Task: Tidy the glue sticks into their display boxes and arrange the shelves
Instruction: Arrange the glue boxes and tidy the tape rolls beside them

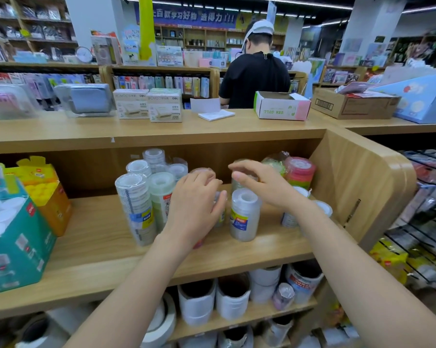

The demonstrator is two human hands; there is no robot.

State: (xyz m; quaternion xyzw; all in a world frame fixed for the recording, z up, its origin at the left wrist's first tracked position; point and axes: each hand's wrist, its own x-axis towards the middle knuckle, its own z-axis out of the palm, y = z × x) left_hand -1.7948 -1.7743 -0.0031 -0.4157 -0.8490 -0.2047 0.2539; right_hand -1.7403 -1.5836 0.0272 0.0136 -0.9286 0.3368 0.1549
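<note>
A teal display box (18, 247) at the shelf's left end holds glue sticks with white caps (0, 212). Behind it stands an orange-yellow display box (51, 197). My left hand (196, 204) is curled round a shrink-wrapped tape stack (220, 212) in the middle of the shelf and hides most of it. My right hand (259, 184) reaches further back, and its fingertips and thumb pinch the top of a clear tape stack (243, 180). Between my hands, at the front, another clear tape stack (244, 214) with a blue-yellow label stands upright.
Taller tape stacks (136, 207) stand left of my hands and coloured tape rolls (299, 172) at the back right. The shelf's wooden side wall (362, 184) closes the right end. White tape rolls (196, 302) fill the lower shelf. A person in black (254, 76) stands beyond the counter top.
</note>
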